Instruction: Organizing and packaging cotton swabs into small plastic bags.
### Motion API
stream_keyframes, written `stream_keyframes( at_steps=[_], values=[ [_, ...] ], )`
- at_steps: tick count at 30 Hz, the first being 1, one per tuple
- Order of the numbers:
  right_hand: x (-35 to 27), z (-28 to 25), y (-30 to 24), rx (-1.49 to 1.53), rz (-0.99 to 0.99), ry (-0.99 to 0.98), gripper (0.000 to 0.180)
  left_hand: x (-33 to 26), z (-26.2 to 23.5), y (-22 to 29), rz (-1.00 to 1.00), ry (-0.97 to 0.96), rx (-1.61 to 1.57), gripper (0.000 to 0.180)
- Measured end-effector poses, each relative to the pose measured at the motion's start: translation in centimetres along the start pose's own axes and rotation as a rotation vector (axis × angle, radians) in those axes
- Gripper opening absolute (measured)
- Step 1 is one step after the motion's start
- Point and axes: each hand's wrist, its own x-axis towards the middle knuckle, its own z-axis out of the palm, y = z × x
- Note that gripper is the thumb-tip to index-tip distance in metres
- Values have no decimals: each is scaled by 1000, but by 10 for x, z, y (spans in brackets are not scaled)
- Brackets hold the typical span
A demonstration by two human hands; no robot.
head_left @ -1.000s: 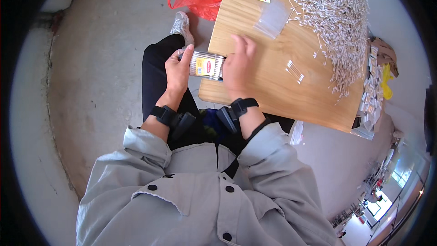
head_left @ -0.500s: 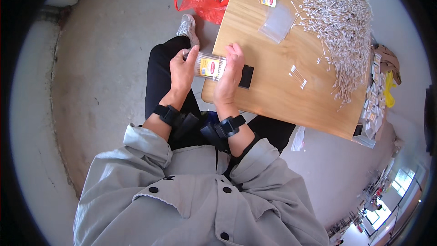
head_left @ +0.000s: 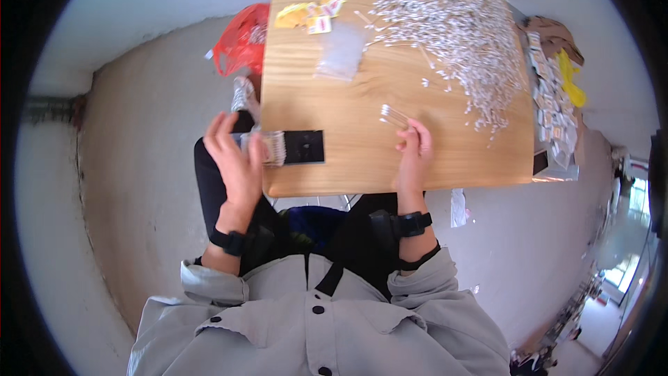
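At the table's near left edge, my left hand (head_left: 235, 167) is closed on a clear pack of cotton swabs (head_left: 275, 148), its thumb and fingers on either side; the hand is smeared by motion. The pack's open end points right, next to a flat black rectangular object (head_left: 305, 147) lying on the table. My right hand (head_left: 415, 153) pinches a few loose cotton swabs (head_left: 394, 115) by their near ends, low over the tabletop.
A large heap of cotton swabs (head_left: 445, 21) covers the far right of the wooden table (head_left: 348, 167). Yellow-and-white labels (head_left: 319, 24) and clear plastic bags (head_left: 340, 53) lie at the far left. A red plastic bag (head_left: 240, 42) stands left; packed white boxes (head_left: 550, 97) sit along the right side.
My right hand has left the pack and moved right to the loose swabs, taking hold of them. My left hand has moved left and down with the pack. The view has shifted.
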Motion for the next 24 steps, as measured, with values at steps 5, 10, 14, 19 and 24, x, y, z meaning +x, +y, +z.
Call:
stream_keyframes(
  at_steps=[5, 10, 14, 19, 24],
  values=[
    [64, -66, 17, -350, -103, 204, 30, -1, 69, 107, 443, -494, -171, 83],
    [101, -29, -17, -801, -292, 133, 57, 0, 147, 127, 590, -578, 45, 88],
    [141, -24, -25, -984, -372, 291, 62, -11, 153, 129, 600, -619, 88, 88],
    [159, -30, -14, -1030, -304, 238, 33, -31, 136, 129, 608, -678, 98, 88],
    [125, -33, 2, -752, -406, 45, 10, -35, 121, 125, 566, -714, 106, 90]
  ],
)
